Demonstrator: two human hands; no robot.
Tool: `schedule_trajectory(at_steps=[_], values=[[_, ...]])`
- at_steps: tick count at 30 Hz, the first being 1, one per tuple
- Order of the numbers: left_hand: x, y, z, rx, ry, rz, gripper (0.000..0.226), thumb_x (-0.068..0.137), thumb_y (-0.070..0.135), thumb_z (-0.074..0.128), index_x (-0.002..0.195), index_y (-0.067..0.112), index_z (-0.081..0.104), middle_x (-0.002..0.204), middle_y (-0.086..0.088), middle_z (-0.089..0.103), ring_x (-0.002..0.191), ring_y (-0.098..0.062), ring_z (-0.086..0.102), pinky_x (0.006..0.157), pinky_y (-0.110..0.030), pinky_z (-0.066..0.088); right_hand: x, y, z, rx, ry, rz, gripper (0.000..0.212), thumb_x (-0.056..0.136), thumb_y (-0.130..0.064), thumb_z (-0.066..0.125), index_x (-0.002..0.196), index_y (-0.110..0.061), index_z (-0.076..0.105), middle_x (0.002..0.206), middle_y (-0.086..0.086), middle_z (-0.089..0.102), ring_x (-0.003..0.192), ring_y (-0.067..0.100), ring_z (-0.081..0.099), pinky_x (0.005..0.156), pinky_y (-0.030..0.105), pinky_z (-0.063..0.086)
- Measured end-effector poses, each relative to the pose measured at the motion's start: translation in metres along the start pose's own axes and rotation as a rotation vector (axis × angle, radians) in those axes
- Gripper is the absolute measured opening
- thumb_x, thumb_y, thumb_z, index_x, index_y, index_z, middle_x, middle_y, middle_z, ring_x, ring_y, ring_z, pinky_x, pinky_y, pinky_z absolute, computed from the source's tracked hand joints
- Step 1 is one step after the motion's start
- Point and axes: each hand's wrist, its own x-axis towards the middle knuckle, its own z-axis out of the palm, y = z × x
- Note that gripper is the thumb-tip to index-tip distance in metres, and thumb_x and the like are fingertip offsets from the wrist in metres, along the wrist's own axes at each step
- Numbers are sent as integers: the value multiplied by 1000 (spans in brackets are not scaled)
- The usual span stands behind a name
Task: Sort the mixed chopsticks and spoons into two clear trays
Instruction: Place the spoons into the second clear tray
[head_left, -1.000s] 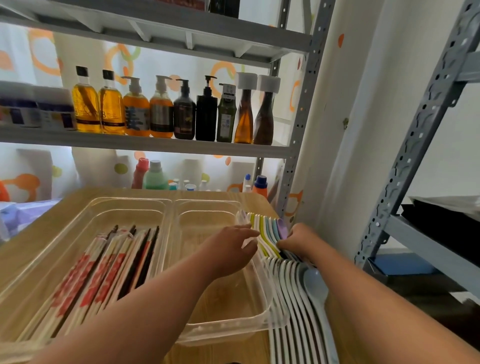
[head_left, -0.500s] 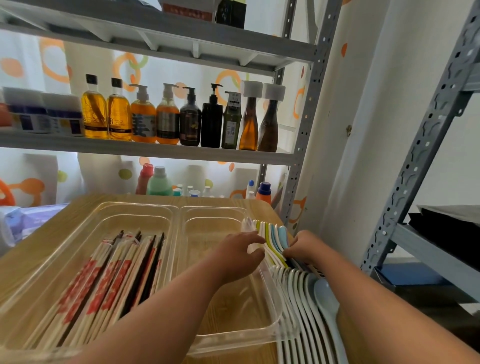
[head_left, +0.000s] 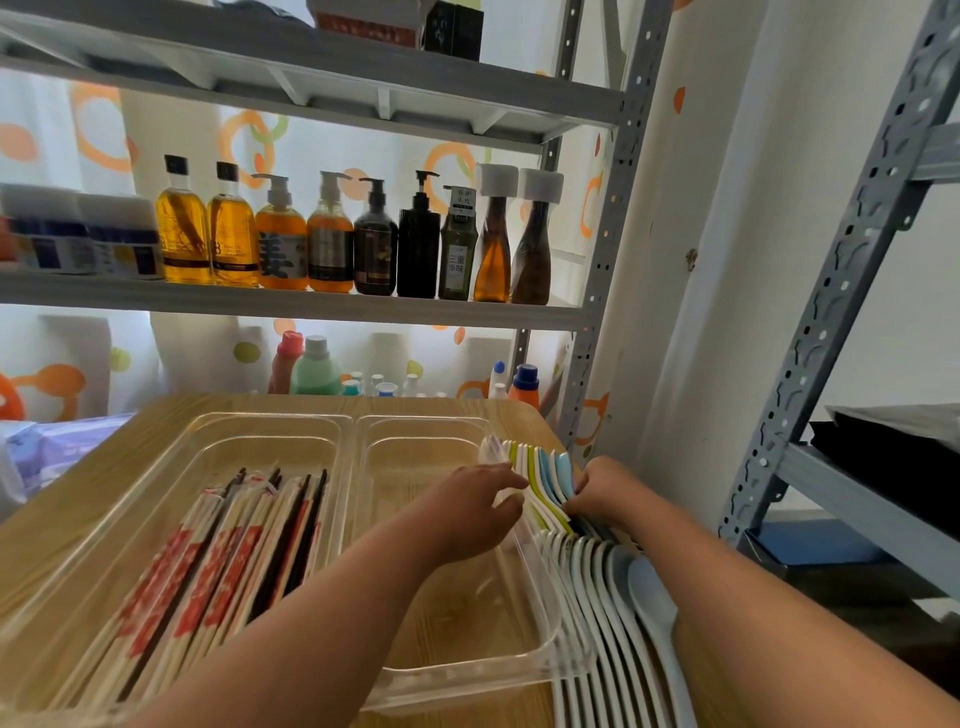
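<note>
Two clear trays sit side by side on a wooden table. The left tray (head_left: 218, 431) holds several chopsticks (head_left: 218, 566), some in red-printed wrappers, some dark. The right tray (head_left: 524, 660) has nothing in it. To its right lies a fanned row of coloured spoons (head_left: 545, 478), and nearer me a row of white and pale blue spoons (head_left: 618, 623). My left hand (head_left: 475, 509) reaches over the right tray, its fingers curled against the left side of the coloured spoons. My right hand (head_left: 605, 488) grips the same stack from the right.
A grey metal shelf (head_left: 311, 306) behind the table carries a row of pump bottles (head_left: 332, 239). More bottles (head_left: 311, 364) stand at the table's far edge. A grey rack upright (head_left: 831, 291) rises at right. A purple-white bag (head_left: 57, 452) lies at left.
The camera has tilted slightly, so the scene sits lower in the frame. Both hands stay at the coloured spoons, squeezing the stack a little closer together.
</note>
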Motion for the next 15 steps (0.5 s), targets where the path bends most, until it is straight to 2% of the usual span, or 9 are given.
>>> schedule_trajectory(at_steps=[8, 12, 15], values=[[-2, 10, -8, 114, -120, -5, 46, 101, 37, 37, 146, 27, 34, 157, 5, 22, 144, -18, 23, 115, -38, 22, -3, -5, -4, -94, -23, 8, 40, 76, -22, 74, 110, -6, 59, 93, 7, 57, 95, 22, 61, 73, 27, 48], [-4, 13, -9, 161, -152, -7, 50, 101, 38, 38, 149, 27, 28, 159, 5, 16, 145, -20, 20, 115, -39, 21, -4, -6, -3, -91, -13, 12, 39, 76, -22, 74, 108, -8, 57, 93, 6, 56, 90, 19, 58, 70, 24, 47], [-5, 15, -10, 184, -173, -13, 51, 101, 40, 37, 149, 27, 25, 159, 4, 15, 145, -22, 19, 115, -41, 20, -4, -6, -6, -116, -33, 9, 38, 78, -22, 73, 109, -7, 58, 99, 8, 60, 96, 21, 60, 77, 27, 50]])
